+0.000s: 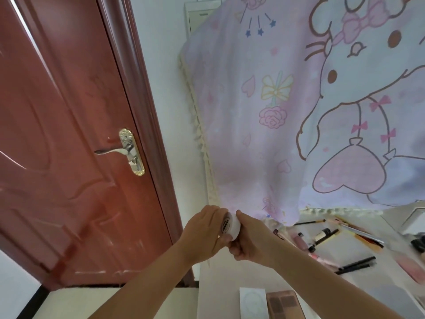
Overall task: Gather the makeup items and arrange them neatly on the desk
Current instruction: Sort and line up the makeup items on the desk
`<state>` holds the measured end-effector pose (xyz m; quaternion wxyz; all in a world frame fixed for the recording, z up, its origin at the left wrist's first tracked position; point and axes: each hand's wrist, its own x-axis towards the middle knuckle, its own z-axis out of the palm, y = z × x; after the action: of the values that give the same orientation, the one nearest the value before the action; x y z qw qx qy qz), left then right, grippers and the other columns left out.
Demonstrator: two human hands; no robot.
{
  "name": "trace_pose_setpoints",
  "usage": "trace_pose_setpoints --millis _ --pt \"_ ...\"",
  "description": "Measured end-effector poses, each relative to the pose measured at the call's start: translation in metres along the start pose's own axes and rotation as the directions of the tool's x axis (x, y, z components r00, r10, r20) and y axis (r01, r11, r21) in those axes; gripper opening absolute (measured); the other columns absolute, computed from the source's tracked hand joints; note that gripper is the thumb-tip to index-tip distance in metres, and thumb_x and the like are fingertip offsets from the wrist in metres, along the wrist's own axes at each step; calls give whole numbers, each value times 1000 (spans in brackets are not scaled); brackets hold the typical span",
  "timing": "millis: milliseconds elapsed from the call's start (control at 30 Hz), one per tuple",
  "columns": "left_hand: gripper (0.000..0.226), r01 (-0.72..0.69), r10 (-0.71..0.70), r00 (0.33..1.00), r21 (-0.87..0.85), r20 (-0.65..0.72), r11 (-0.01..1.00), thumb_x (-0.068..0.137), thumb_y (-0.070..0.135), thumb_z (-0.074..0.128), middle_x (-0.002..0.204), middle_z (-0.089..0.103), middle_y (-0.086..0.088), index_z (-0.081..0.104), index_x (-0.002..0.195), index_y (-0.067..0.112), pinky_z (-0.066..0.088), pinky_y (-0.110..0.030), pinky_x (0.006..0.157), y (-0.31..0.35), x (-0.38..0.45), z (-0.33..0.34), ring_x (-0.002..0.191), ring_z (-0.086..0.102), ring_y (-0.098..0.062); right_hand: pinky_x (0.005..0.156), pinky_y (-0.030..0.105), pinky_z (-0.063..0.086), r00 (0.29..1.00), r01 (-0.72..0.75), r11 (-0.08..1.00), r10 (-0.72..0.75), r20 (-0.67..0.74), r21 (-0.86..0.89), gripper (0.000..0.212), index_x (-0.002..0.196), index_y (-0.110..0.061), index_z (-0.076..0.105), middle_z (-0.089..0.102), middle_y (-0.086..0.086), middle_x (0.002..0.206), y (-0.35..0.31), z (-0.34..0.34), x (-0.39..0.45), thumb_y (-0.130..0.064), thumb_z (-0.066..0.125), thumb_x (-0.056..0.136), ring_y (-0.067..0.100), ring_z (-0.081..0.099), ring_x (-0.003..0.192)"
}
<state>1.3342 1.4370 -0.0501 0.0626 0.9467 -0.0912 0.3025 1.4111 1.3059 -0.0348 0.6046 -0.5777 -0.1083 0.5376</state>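
A small white jar point(231, 229) sits tipped on its side, held up between both hands. Pencils point(357, 264), tubes point(323, 236) and a brown palette point(284, 303) lie scattered across the white tabletop point(220, 295).

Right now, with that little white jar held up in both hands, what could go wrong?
1. The white jar is held in the air by the left hand and right hand, near the desk edge; a slip might drop it to the floor.
2. The pencils and tubes lie loosely scattered, so setting the jar down carelessly could knock them rolling.
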Motion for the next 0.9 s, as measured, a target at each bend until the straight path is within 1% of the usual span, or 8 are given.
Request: trace_pose_setpoints --millis 100,200,333,433,567,633,767,900 --pt "42 -36 36 999 7 30 999 80 34 41 84 65 -10 60 98 1 52 -23 56 -2 3 -2 69 63 -22 41 20 31 1000 12 999 -13 -22 -44 58 79 -8 50 47 5 54 -3 2 -4 -47 12 98 11 42 39" --pt "35 -41 41 999 -11 -6 999 86 35 36 77 62 -9 54 92 6 49 -22 50 0 6 -3 62 59 -20 40 19 30 997 7 992 -15 -71 -124 60 72 -8 49 47 5 52 -6 6 -9 -49 13 98 11 39 38" --pt "65 21 -33 992 -99 -124 995 97 42 13 64 56 -6 58 74 2 41 -21 44 4 8 1 52 51 -18 36 18 28 981 14 966 -64 -184 -257 60 65 -9 45 43 4 52 -8 15 -12 -48 14 98 10 34 36" --pt "71 105 -139 977 -199 -164 974 96 45 9 62 54 -8 58 72 -1 40 -24 48 5 8 8 51 50 -21 36 16 26 967 45 946 -122 -224 -321 57 64 -9 44 40 3 53 -12 19 -11 -46 17 98 9 32 38" --pt "60 267 -309 947 -334 -81 904 89 41 18 68 57 -13 58 81 -4 47 -35 54 7 4 15 60 54 -24 40 14 31 963 102 899 -197 -186 -426 43 74 -13 42 41 2 56 -13 18 -13 -40 21 99 5 36 36" --pt "62 318 -359 933 -388 -36 865 86 44 15 71 57 -13 56 83 -2 45 -32 58 8 1 15 63 53 -23 51 17 36 949 201 811 -300 -96 -549 32 93 -12 44 46 2 67 -11 14 -14 -35 22 100 8 44 52" --pt "46 469 -500 858 -587 122 660 96 33 23 61 47 -9 47 70 4 37 -30 52 12 0 14 55 41 -21 62 16 41 910 309 624 -414 32 -718 28 123 -12 35 49 -5 84 -8 5 -12 -26 31 98 10 48 72" --pt "48 656 -649 677 -683 346 320 100 32 23 49 38 5 46 59 20 31 -19 45 13 -8 23 46 34 -10 65 10 41 867 347 478 -491 82 -807 39 131 -14 31 43 -10 95 4 -8 -10 -23 42 95 0 47 80"
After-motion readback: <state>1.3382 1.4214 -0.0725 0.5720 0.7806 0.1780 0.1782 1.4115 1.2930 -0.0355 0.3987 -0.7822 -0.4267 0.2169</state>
